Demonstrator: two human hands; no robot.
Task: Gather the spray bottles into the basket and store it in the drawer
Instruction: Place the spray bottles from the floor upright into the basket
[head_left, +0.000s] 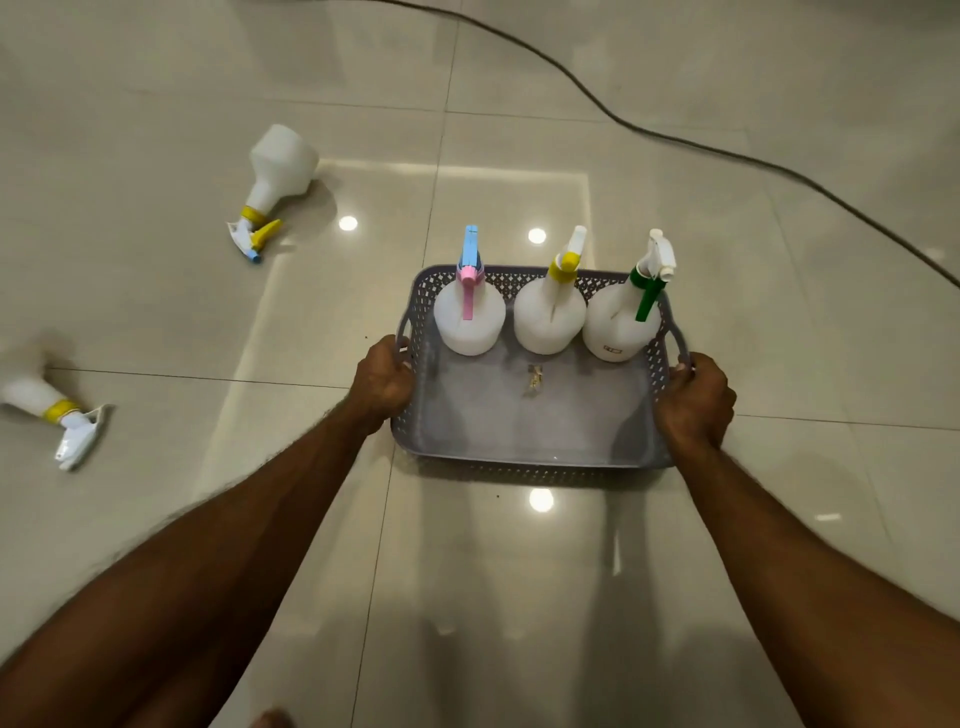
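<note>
The basket (535, 447) sat on the tiled floor (519, 597), long axis crosswise, left hand (383, 382) and right hand (695, 397) each clamped on an end handle. Three bottles stood inside; two lay leftward, the far bottle (278, 176) and near bottle (44, 402), nearer his left hand.

Grey basket (530, 460), diamond lattice walls. Inside, three white bottles: pink-and-blue trigger (470, 275) at 10 o'clock, yellow collar (565, 266) at 12, green trigger (647, 296) at 2. Loose white bottle (278, 174), yellow trigger, blue nozzle. Glossy beige tiles (156, 322).
</note>
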